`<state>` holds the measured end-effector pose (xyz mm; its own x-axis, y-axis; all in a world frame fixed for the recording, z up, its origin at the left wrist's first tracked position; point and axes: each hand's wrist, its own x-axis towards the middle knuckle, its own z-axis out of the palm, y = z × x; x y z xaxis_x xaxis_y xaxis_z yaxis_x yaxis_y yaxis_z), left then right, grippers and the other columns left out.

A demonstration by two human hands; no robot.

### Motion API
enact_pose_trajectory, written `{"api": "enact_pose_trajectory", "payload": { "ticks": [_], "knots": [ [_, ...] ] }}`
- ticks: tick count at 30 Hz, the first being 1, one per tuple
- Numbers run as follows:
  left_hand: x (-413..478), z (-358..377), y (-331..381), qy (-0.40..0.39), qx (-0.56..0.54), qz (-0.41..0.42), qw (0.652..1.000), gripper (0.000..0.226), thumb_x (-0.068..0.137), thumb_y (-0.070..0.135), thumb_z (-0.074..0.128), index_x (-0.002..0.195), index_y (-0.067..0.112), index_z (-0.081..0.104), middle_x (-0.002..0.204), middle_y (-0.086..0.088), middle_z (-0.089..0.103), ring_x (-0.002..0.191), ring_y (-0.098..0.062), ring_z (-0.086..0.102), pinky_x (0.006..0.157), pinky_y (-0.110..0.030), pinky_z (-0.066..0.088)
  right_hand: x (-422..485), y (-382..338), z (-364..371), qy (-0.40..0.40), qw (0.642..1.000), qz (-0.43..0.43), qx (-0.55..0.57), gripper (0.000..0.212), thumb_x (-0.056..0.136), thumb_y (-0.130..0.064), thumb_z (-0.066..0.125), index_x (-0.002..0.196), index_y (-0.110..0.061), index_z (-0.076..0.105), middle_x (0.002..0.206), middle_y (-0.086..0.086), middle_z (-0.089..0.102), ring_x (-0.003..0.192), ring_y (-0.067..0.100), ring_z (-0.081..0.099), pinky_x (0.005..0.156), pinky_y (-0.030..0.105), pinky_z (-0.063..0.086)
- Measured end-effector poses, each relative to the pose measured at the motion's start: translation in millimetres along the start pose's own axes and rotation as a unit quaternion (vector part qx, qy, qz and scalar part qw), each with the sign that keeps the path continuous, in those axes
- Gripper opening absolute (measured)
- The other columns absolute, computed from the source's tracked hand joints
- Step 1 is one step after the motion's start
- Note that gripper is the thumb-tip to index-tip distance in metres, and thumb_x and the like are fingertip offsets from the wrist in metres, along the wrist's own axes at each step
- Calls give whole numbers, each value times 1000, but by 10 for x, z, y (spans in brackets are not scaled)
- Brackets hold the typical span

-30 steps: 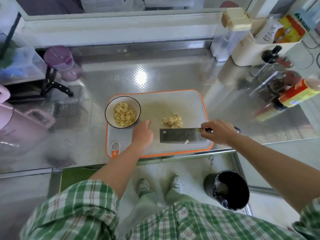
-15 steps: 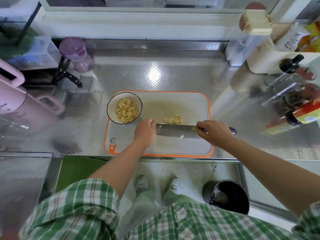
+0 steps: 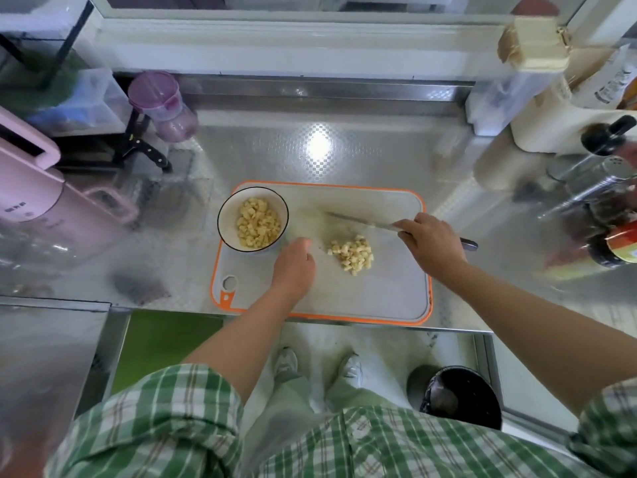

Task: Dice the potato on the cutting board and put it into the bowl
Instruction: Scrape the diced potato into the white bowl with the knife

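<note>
Diced potato (image 3: 351,254): loose heap of small pale-yellow cubes, mid cutting board (image 3: 379,291), just right of left hand, on near side of knife blade. More cubes (image 3: 258,226) already in bowl (image 3: 228,215), roughly half full. Judged light, firm but wet and starchy-slick; rolls, scatters, sticks to steel. Best not pinched piece by piece: scoop onto flat of blade with a cupped palm behind, or sweep to bowl rim.

Bowl: round, white, glossy, thin dark rim, on board's far left corner; probably ceramic, likely to slide if shoved. Board: matte grey plastic, rounded corners, orange edge, hanging hole at near left.

Knife (image 3: 358,220): broad steel blade seen nearly edge-on, tip toward bowl, just beyond heap. Right hand (image 3: 432,244): wrapped round handle, firm grip. Left hand (image 3: 293,265): on board between bowl and heap, fingers loosely bent, tips blurred, nothing visibly held.

Underneath: embossed stainless counter (image 3: 310,157), shiny. Pink appliance (image 3: 38,194) far left, black bin (image 3: 462,396) on floor.
</note>
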<state>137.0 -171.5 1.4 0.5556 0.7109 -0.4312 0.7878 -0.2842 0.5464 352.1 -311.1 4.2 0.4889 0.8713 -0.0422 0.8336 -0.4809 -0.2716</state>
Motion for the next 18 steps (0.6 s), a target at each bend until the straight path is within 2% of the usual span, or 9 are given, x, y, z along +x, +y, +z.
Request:
{"api": "enact_pose_trajectory", "payload": {
  "ticks": [4, 6, 10, 14, 18],
  "knots": [
    [35, -6, 4, 19, 6, -3, 1000, 41, 98, 5, 32, 137, 5, 44, 139, -16, 48, 127, -30, 44, 98, -33, 36, -218, 22, 64, 17, 999, -40, -20, 11, 85, -6, 68, 95, -8, 72, 70, 15, 55, 57, 39, 57, 51, 38, 43],
    [53, -15, 4, 22, 9, -2, 1000, 40, 98, 5, 33, 136, 5, 45, 138, -16, 49, 127, -30, 44, 98, -34, 36, -296, 0, 53, 18, 1000, -7, -1, 7, 89, -7, 64, 93, -5, 69, 70, 16, 53, 59, 38, 55, 51, 38, 41],
    [70, -32, -9, 26, 31, 14, 999, 35, 95, 1, 36, 127, 0, 51, 129, -18, 52, 120, -32, 48, 94, -37, 39, -287, -210, -56, 28, 986, 107, 126, 16, 95, -15, 54, 85, -4, 60, 70, 16, 55, 64, 35, 56, 58, 40, 44],
    [33, -75, -64, 20, 31, 11, 999, 34, 95, 0, 35, 125, -1, 51, 128, -19, 51, 119, -34, 48, 95, -39, 39, -351, -703, -120, -10, 931, 176, 320, 17, 92, -13, 53, 78, -4, 56, 67, 19, 63, 43, 18, 63, 49, 34, 51],
    [-46, -111, -168, 1, 29, 23, 999, 37, 95, 0, 35, 130, 1, 47, 135, -19, 47, 127, -33, 41, 99, -38, 36, -520, -1139, 114, -47, 918, 194, 342, 18, 92, -12, 51, 78, -1, 56, 68, 22, 63, 41, 19, 63, 47, 40, 53]
  ]
}}
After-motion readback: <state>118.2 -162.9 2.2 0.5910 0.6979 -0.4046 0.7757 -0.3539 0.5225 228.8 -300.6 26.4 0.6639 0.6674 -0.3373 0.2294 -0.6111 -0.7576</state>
